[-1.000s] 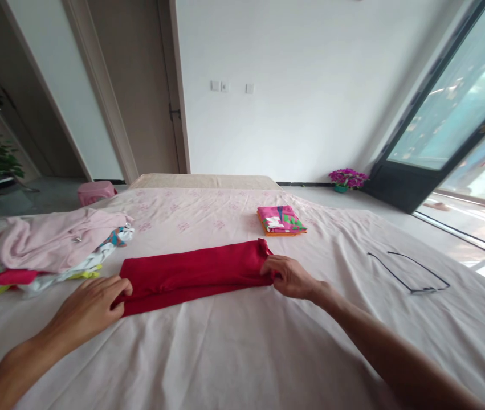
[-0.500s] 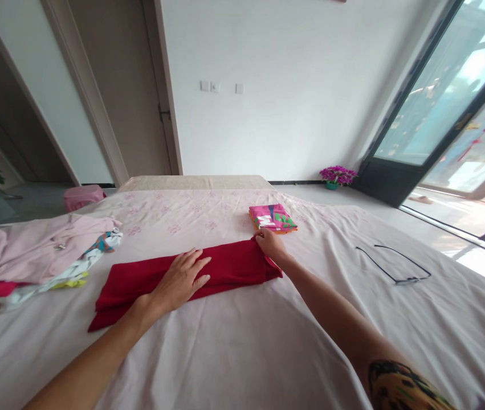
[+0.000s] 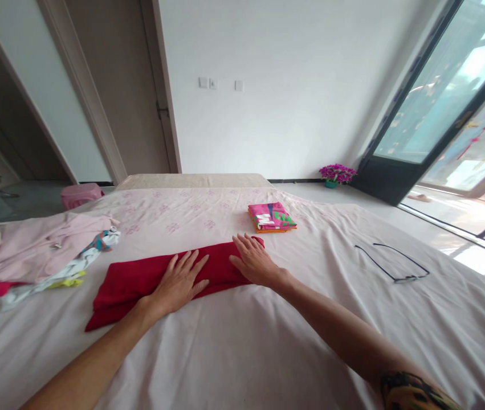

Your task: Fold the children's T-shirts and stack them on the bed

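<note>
A folded red garment (image 3: pixel 139 280) lies as a long strip across the bed; its exact kind does not show. Flat on its middle rests my left hand (image 3: pixel 180 282), fingers spread. My right hand (image 3: pixel 256 261) lies open over the garment's right end, palm down, covering part of it. Just beyond that end sits a small stack of folded clothes (image 3: pixel 272 217), pink with green and white print on top and orange below.
To the left is a loose heap of clothes (image 3: pixel 41 250), mostly pale pink. Eyeglasses (image 3: pixel 411 278) lie on the bed sheet (image 3: pixel 233 353) at right. Beyond the bed stand a pink stool (image 3: pixel 82 195) and a pot of purple flowers (image 3: pixel 337 173).
My right hand has let go of the garment's right edge and now lies flat on it. That end is folded inward, so the strip is shorter. My left hand stays in place.
</note>
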`<state>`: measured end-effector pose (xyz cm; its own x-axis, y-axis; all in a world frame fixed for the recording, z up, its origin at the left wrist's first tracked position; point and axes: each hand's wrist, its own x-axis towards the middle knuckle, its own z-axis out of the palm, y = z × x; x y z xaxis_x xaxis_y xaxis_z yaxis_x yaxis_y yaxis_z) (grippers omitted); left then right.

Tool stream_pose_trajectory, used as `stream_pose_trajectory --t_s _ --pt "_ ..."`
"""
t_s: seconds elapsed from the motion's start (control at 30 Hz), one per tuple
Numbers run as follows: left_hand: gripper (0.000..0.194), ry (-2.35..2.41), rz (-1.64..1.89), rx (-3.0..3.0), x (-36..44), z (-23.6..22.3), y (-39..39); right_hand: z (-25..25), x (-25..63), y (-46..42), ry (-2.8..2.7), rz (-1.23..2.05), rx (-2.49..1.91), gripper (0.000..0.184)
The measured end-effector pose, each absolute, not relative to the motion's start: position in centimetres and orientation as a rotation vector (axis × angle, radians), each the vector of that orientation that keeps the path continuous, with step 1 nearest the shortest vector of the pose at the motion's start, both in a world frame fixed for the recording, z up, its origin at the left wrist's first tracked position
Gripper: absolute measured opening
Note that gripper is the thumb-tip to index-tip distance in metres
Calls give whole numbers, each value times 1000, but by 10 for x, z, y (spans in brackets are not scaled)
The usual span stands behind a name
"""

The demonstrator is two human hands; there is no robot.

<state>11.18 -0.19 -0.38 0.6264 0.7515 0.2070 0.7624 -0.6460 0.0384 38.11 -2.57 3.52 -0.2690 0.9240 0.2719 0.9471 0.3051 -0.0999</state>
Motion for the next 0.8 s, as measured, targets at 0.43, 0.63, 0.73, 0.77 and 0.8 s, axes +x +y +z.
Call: stream_pose_trajectory --t_s 0.43,0.63,0.73,0.77,0.8 --pt "56 -1464 -508 -3067 60 25 0 33 399 -17 -2378 -168 -1874 51" --pt "50 -1597 -643 -2682 27 19 14 38 350 -25 -2429 -165 -1677 63" --pt "54 -1646 -419 -2522 11 -3 10 26 341 -27 -2511 -82 -1612 66" --pt "56 -1646 -385 -2499 6 -10 8 22 343 -27 -2527 -70 -1598 65" --pt "57 -1643 -372 -2486 1 -14 5 18 346 -26 -2538 -67 -1586 65"
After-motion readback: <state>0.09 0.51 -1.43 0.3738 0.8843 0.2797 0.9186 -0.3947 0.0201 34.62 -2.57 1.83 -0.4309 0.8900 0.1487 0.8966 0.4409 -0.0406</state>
